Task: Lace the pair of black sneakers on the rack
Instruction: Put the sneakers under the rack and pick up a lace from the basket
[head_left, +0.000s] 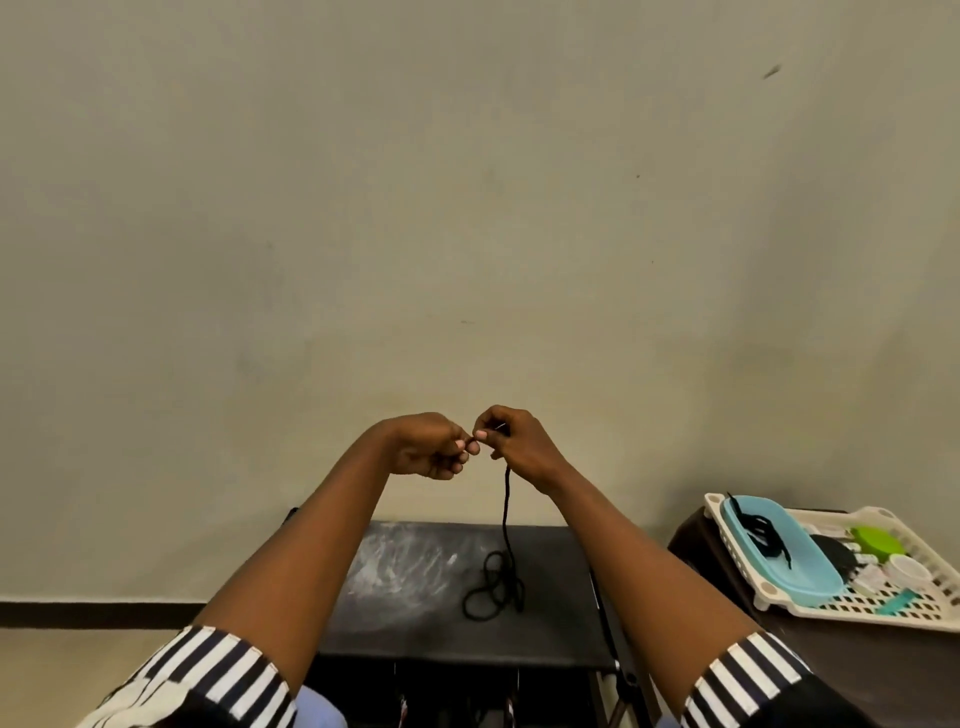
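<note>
A black shoelace (506, 525) hangs from my raised hands down to the dark top of the rack (415, 613), where its lower part lies coiled (493, 590). My right hand (519, 444) pinches the lace's upper end between thumb and fingers. My left hand (434, 447) is closed, and its fingertips meet the right hand's at the lace tip. Both hands are held up in front of the wall. No sneakers are clearly visible; the shelves below the rack top are dark.
A white slotted basket (883, 613) stands on a brown surface at the right. It holds a light blue tray (810, 571) with another black lace (766, 530), a green lid (878, 540) and small white containers. A plain wall fills the background.
</note>
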